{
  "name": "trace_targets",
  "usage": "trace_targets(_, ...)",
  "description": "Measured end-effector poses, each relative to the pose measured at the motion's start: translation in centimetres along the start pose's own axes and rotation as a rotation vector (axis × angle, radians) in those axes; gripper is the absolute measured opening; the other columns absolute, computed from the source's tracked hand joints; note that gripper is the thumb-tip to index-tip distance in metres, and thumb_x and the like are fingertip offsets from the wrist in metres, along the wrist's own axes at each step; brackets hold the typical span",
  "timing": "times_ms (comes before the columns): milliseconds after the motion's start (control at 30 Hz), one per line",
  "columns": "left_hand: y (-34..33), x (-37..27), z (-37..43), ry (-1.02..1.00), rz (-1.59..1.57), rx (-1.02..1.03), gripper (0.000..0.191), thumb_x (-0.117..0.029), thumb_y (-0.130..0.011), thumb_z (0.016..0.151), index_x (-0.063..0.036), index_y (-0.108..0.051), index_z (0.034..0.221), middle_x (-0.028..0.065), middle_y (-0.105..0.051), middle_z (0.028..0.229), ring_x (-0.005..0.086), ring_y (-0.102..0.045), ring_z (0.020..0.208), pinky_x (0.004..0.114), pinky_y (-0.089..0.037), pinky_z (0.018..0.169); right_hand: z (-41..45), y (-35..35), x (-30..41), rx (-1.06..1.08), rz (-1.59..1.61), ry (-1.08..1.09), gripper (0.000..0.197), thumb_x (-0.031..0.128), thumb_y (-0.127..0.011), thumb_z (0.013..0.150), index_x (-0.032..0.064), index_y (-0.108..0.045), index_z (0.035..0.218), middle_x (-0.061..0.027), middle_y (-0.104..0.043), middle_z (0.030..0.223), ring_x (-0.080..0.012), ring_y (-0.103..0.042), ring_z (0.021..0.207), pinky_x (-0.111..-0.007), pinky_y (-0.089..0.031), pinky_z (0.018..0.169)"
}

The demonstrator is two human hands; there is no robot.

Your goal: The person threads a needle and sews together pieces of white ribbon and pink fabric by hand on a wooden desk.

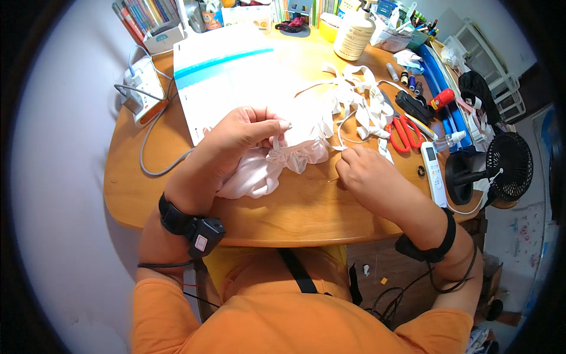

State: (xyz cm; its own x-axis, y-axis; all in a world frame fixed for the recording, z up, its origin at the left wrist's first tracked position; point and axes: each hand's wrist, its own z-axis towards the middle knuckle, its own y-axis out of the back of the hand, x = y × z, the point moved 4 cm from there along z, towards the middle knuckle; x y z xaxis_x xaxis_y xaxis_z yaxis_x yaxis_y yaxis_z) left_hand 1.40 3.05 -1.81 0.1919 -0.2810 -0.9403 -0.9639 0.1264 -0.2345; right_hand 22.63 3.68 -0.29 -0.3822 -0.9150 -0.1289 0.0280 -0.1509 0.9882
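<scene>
A bunched piece of white fabric (252, 177) lies on the wooden table with a gathered, ruffled edge (300, 155). My left hand (252, 128) pinches part of it between thumb and fingers, slightly raised. To the right, my right hand (365, 170) is curled with its fingers together. A thin needle-like tip (333, 180) pokes out from under it, and a strip of white elastic band reaches its fingertips. Just beyond that hand, a loose tangle of white elastic band (353, 97) spreads over the table. Bright lamp glare washes out the fabric's far side.
Red-handled scissors (404, 132), a white remote control (433, 172) and a black fan (508, 166) stand to the right. Thread spools (411, 82) and a pump bottle (355, 35) are farther back. A power strip (143, 90) with cables sits at the left.
</scene>
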Motion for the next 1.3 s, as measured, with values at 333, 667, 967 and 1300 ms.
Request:
trace_targets(333, 0.4, 0.5, 0.3, 0.026, -0.035, 0.03, 0.012, -0.016, -0.063, 0.085, -0.0055, -0.06, 0.081, 0.0019, -0.061, 0.073, 0.0079, -0.058, 0.064, 0.021, -0.048, 0.064, 0.2, -0.2, 0.6, 0.272, -0.16, 0.132, 0.013, 0.007, -0.06, 0.067, 0.0015, -0.054, 0.077, -0.0101, -0.054, 0.08, -0.0226, -0.055, 0.079, -0.031, -0.048, 0.066)
trace_targets(667, 0.1, 0.2, 0.2, 0.046, -0.032, 0.034, 0.012, -0.016, -0.064, 0.085, -0.0057, -0.06, 0.081, 0.0016, -0.061, 0.073, 0.0073, -0.057, 0.066, 0.021, -0.048, 0.064, -1.9, -1.6, -2.4, 0.062, 0.558, -0.12, 0.012, 0.004, -0.063, 0.075, 0.0027, -0.052, 0.079, -0.0143, -0.054, 0.078, -0.0323, -0.054, 0.074, -0.037, -0.045, 0.065)
trace_targets(967, 0.2, 0.2, 0.4, 0.075, -0.02, 0.021, 0.011, -0.015, -0.064, 0.084, -0.0058, -0.059, 0.081, 0.001, -0.06, 0.072, 0.0064, -0.054, 0.064, 0.019, -0.045, 0.063, -3.1, -3.4, -3.0, 0.028, 1.662, -0.518, 0.009, 0.01, -0.058, 0.089, 0.0026, -0.054, 0.088, -0.0082, -0.062, 0.089, -0.0132, -0.061, 0.073, -0.023, -0.046, 0.059)
trace_targets(1300, 0.9, 0.6, 0.5, 0.077, -0.065, 0.02, 0.011, -0.015, -0.066, 0.084, -0.005, -0.062, 0.089, 0.0013, -0.063, 0.076, 0.0056, -0.054, 0.065, 0.018, -0.044, 0.063, 0.7, -3.1, -4.4, -0.371, 2.332, -0.457, 0.012, 0.016, -0.055, 0.09, 0.0042, -0.054, 0.089, -0.0107, -0.064, 0.089, -0.0149, -0.063, 0.069, -0.023, -0.052, 0.06)
